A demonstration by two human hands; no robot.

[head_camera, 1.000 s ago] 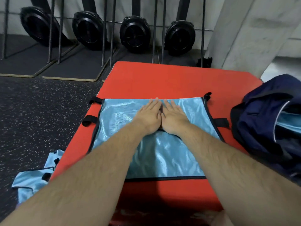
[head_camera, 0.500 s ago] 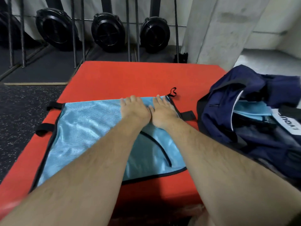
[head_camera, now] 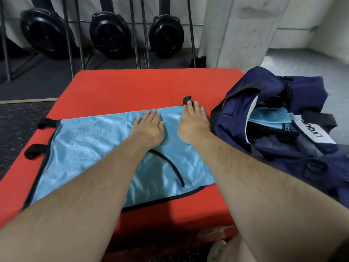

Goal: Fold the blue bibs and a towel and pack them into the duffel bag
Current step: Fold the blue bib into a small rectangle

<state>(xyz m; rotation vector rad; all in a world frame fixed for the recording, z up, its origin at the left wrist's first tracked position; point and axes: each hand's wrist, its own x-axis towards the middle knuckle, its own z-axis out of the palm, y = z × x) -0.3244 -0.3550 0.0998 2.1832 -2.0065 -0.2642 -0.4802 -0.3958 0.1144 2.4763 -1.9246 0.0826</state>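
Light blue bib (head_camera: 90, 148) with black trim and black straps (head_camera: 35, 151); red mat (head_camera: 147, 87); navy bag (head_camera: 273, 148) bearing a white label with black lettering; black speckled floor (head_camera: 17, 118).

One blue bib (head_camera: 98, 148) spread flat, one navy duffel bag (head_camera: 279, 133), one red mat (head_camera: 151, 86), three black fan wheels (head_camera: 108, 35), two hands (head_camera: 148, 128).

One piece of lettering shows: dark capitals on a white rectangular label (head_camera: 315, 131) sewn to the side of the navy blue fabric duffel bag (head_camera: 279, 118), just right of the right hand (head_camera: 192, 124). It lies turned and partly cut off; only something like "LVOU" can be made out.
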